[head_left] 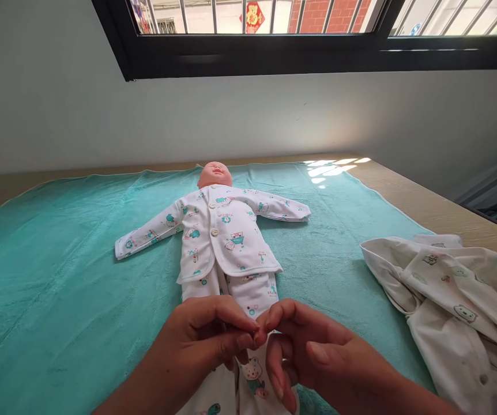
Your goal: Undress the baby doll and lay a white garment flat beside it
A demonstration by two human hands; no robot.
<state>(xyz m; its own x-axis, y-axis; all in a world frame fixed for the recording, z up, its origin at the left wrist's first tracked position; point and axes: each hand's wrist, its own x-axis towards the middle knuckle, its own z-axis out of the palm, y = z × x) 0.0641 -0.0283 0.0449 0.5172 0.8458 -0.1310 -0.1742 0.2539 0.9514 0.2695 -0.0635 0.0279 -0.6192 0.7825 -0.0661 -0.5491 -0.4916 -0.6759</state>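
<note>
A baby doll (pixel 215 173) lies on its back on a teal towel (pixel 58 259), arms spread, dressed in a white printed jacket (pixel 220 230) and matching printed trousers (pixel 252 294). My left hand (pixel 196 340) and my right hand (pixel 304 351) meet over the doll's legs near the front. Both pinch the trouser fabric between thumb and fingers, fingertips touching each other. The doll's feet are hidden under my hands.
A crumpled cream garment with small animal prints (pixel 451 300) lies at the right on the towel's edge. The towel covers a wooden tabletop (pixel 425 202) set against a pale wall, with a dark-framed window (pixel 274 52) above.
</note>
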